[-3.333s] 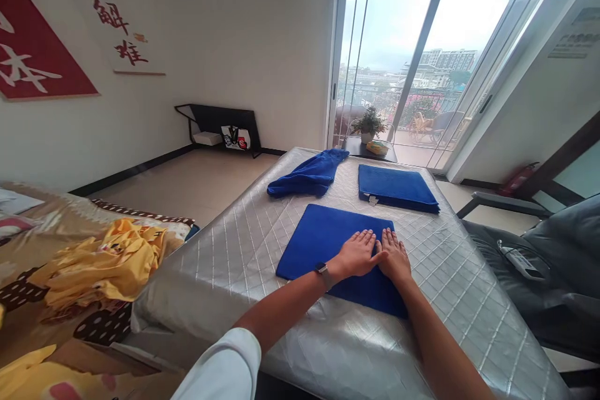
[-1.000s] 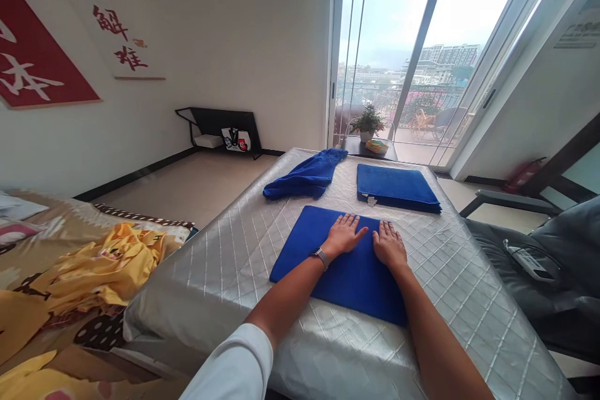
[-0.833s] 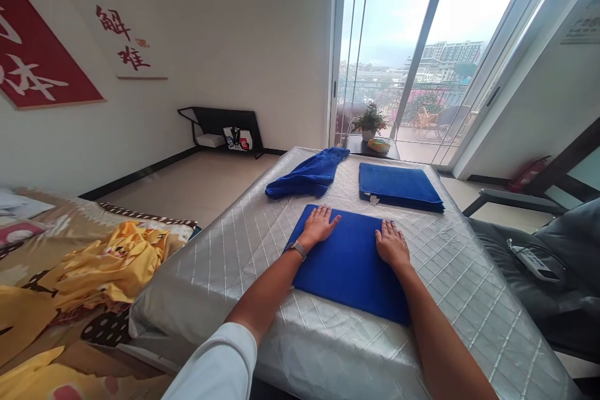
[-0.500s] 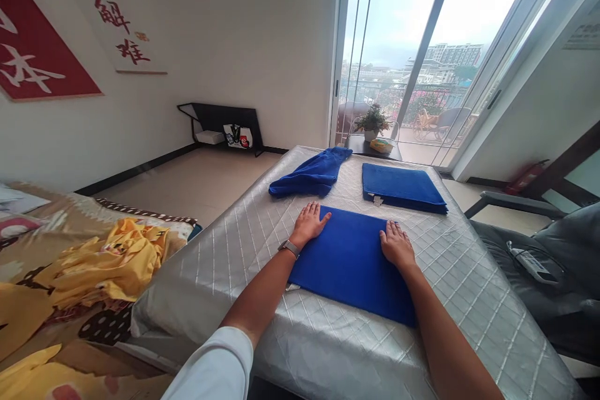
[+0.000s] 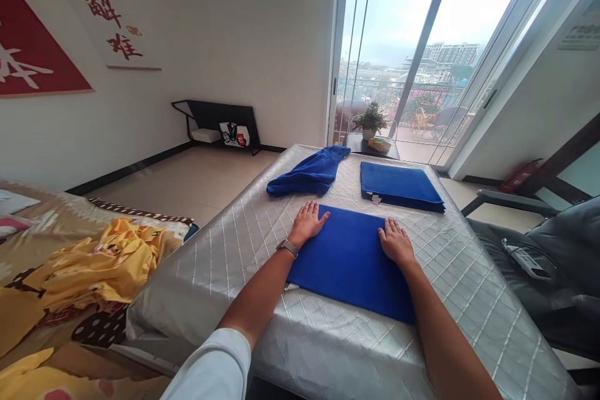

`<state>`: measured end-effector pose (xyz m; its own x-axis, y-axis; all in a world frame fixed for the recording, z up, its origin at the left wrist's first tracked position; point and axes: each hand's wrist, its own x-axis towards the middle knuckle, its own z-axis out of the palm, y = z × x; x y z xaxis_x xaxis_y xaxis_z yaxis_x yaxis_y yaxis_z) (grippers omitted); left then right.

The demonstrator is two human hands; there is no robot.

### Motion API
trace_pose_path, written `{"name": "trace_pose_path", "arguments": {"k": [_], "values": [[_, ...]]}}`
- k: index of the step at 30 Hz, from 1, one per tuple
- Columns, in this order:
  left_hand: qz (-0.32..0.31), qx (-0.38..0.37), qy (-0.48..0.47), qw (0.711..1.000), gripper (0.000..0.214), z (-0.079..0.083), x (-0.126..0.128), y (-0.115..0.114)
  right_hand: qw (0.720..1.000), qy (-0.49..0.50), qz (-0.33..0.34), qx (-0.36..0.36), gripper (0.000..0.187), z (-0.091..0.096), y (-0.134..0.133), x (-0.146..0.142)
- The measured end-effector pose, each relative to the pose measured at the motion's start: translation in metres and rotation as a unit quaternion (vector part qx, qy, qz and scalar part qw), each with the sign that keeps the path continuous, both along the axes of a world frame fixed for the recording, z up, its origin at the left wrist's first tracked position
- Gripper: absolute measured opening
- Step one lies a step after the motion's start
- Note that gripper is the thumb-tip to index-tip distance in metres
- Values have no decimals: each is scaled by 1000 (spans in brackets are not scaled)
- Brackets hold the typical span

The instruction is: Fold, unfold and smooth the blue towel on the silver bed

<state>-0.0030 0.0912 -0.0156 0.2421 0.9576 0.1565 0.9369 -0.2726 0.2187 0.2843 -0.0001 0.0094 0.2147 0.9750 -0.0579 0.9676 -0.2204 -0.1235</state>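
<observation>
A folded blue towel (image 5: 351, 259) lies flat on the silver quilted mattress (image 5: 234, 250) in front of me. My left hand (image 5: 307, 222) rests flat on its far left corner, fingers stretched out. My right hand (image 5: 395, 242) lies flat on its right part near the far edge, fingers spread. Beyond it, a second neatly folded blue towel (image 5: 398, 184) lies at the far right. A crumpled blue towel (image 5: 309, 173) lies at the far left. Neither hand holds anything.
A bed with a patterned cover and a heap of yellow cloth (image 5: 103, 262) stands to the left. A grey chair with a remote control (image 5: 522, 259) is on the right. Sliding glass doors (image 5: 412, 50) and a potted plant (image 5: 370, 122) are behind the mattress.
My hands were side by side in the towel's middle. The left hand has slid out to the far left corner; the right has stayed on the right part.
</observation>
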Motion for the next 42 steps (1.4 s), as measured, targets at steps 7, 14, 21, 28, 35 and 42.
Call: {"name": "trace_pose_path", "arguments": {"k": [7, 14, 21, 28, 35, 42], "values": [[8, -17, 20, 1000, 82, 2, 0, 1, 1000, 4, 3, 12, 68, -5, 2, 2], [31, -32, 62, 997, 84, 27, 29, -1, 1000, 12, 0, 15, 68, -4, 1, -1], [-233, 6, -10, 972, 70, 24, 151, -42, 1000, -14, 12, 12, 65, -7, -1, 2], [-223, -10, -25, 975, 72, 8, 170, -56, 999, -26, 17, 16, 64, -6, -4, 1], [-132, -27, 1, 991, 76, 10, 94, -29, 1000, 16, 0, 12, 67, -3, 0, 0], [-4, -14, 10, 1000, 75, 6, 4, -2, 1000, 23, -3, 6, 67, -2, 0, 0]]}}
